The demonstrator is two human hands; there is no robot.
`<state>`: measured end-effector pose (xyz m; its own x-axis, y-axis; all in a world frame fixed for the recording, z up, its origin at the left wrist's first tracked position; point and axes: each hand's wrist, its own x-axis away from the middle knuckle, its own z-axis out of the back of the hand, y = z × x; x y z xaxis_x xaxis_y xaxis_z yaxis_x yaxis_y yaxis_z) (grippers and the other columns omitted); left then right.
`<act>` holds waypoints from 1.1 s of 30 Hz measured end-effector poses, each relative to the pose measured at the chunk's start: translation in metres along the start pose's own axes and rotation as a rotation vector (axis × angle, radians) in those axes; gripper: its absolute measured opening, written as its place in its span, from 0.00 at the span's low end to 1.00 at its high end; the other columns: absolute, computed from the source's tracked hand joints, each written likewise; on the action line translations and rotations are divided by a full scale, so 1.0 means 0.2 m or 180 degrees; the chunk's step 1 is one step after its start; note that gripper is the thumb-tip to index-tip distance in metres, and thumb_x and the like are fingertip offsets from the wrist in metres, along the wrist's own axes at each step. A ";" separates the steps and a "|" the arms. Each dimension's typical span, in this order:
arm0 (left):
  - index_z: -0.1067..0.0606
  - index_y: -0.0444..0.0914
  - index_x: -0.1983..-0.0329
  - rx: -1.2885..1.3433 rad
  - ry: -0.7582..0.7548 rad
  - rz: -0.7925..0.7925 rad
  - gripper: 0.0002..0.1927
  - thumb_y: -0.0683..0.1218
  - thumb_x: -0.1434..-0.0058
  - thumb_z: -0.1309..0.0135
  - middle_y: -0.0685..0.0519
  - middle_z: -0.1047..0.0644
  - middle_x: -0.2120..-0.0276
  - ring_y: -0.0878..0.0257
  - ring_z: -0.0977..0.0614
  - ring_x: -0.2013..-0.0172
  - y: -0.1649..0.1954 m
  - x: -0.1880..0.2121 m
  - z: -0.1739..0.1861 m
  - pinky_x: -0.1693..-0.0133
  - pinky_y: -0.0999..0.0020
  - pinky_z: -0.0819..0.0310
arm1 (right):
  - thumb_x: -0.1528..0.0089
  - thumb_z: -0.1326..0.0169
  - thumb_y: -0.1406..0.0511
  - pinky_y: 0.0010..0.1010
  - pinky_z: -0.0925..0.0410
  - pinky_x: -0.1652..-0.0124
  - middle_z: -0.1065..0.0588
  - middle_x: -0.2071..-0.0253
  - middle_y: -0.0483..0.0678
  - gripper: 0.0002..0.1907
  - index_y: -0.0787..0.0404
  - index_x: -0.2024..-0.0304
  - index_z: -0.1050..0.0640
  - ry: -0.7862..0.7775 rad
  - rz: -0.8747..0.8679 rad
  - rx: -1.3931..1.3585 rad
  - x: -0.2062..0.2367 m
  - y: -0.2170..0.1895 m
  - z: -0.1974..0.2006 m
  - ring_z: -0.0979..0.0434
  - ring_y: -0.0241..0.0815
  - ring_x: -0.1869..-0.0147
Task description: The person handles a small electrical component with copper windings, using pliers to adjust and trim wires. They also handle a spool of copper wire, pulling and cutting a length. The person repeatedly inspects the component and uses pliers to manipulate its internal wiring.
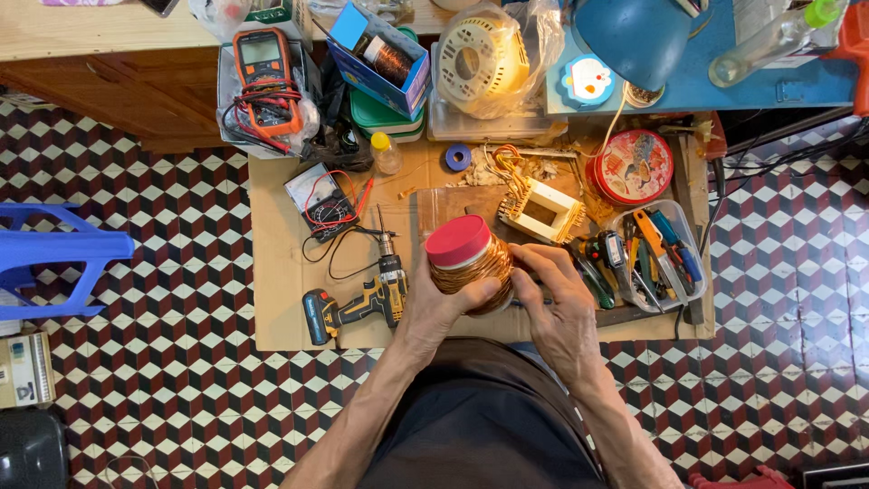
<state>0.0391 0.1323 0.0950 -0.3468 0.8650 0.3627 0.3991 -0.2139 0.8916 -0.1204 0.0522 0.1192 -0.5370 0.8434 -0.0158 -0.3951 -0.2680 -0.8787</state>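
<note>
**Copper spool in both my hands**

I hold a round spool of shiny copper wire with a red plastic cap (pixel 467 263) over the flat sheet of brown cardboard (pixel 281 308) that covers the patterned floor. My left hand (pixel 434 308) cups the spool from below and behind, fingers curled and pressed against the winding, thumb lying along its side. My right hand (pixel 557 303) sits just beside the spool — fingertips bent in and touching the copper at its right edge, close together rather than spread.

Left of the spool lies a yellow-and-black cordless drill (pixel 358 303), near my left wrist. Just beyond the spool stands a cream square plastic bobbin frame (pixel 541 210) with orange wire ends. Right of the spool, a clear plastic tub of hand tools (pixel 654 254) rests on the cardboard — well apart from my fingers.
</note>
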 end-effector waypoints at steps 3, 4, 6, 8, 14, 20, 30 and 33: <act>0.38 0.37 0.36 -0.0284 0.0091 -0.0151 0.45 0.52 0.53 0.30 0.47 0.25 0.45 0.59 0.19 0.46 -0.01 0.02 0.00 0.45 0.63 0.21 | 0.33 0.48 0.64 0.31 0.31 0.41 0.28 0.40 0.50 0.21 0.65 0.39 0.26 -0.0197 0.0094 -0.0816 0.03 0.03 0.01 0.27 0.42 0.37; 0.39 0.37 0.35 -0.0280 0.0094 -0.0182 0.45 0.52 0.53 0.30 0.47 0.26 0.45 0.59 0.20 0.45 -0.02 0.03 0.01 0.44 0.64 0.21 | 0.33 0.46 0.65 0.32 0.31 0.41 0.28 0.41 0.51 0.21 0.66 0.39 0.25 -0.0106 0.0111 -0.0796 0.04 0.04 0.00 0.27 0.42 0.37; 0.40 0.37 0.34 -0.0264 0.0084 -0.0246 0.47 0.51 0.54 0.29 0.47 0.27 0.44 0.59 0.21 0.44 -0.05 0.03 0.00 0.43 0.64 0.22 | 0.34 0.43 0.65 0.32 0.32 0.41 0.28 0.42 0.51 0.20 0.67 0.41 0.25 0.0088 0.0144 -0.0742 0.07 0.06 -0.03 0.28 0.42 0.38; 0.40 0.36 0.35 -0.0230 0.0043 -0.0331 0.47 0.52 0.54 0.28 0.47 0.27 0.44 0.59 0.21 0.44 -0.07 0.03 -0.01 0.43 0.64 0.22 | 0.35 0.41 0.66 0.30 0.31 0.41 0.27 0.42 0.51 0.19 0.66 0.42 0.24 0.0242 0.0089 -0.0795 0.08 0.08 -0.05 0.27 0.41 0.39; 0.39 0.36 0.35 -0.0320 0.0012 -0.0378 0.48 0.53 0.55 0.28 0.47 0.27 0.43 0.59 0.21 0.44 -0.10 0.03 0.00 0.43 0.63 0.21 | 0.34 0.41 0.67 0.27 0.28 0.43 0.27 0.43 0.50 0.16 0.65 0.44 0.23 0.0564 0.0224 -0.0830 0.10 0.12 -0.12 0.26 0.38 0.40; 0.42 0.35 0.32 -0.0824 -0.0189 -0.0608 0.54 0.54 0.57 0.25 0.46 0.29 0.41 0.57 0.23 0.41 -0.09 0.02 0.04 0.40 0.62 0.24 | 0.33 0.43 0.64 0.26 0.27 0.47 0.25 0.45 0.49 0.15 0.66 0.46 0.22 0.0603 -0.0225 -0.1165 0.09 0.17 -0.13 0.24 0.34 0.45; 0.43 0.34 0.28 -0.0975 0.0272 -0.0486 0.58 0.58 0.56 0.26 0.42 0.31 0.39 0.53 0.23 0.38 -0.15 0.00 0.02 0.39 0.62 0.22 | 0.31 0.45 0.62 0.28 0.30 0.45 0.21 0.54 0.49 0.14 0.67 0.49 0.21 0.0624 -0.1319 -0.3042 0.04 0.28 -0.20 0.23 0.35 0.49; 0.44 0.33 0.29 -0.0682 0.0351 -0.0372 0.58 0.60 0.55 0.27 0.42 0.31 0.40 0.54 0.23 0.38 -0.15 0.00 0.01 0.39 0.62 0.23 | 0.32 0.45 0.62 0.27 0.31 0.45 0.22 0.54 0.46 0.14 0.66 0.50 0.21 0.0650 -0.1443 -0.3185 0.04 0.30 -0.22 0.25 0.34 0.49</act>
<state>0.0292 0.1387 0.0684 -0.4750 0.8373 0.2708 0.1663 -0.2167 0.9620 -0.1162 0.0630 0.0447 -0.3264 0.8535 0.4062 0.3042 0.5018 -0.8097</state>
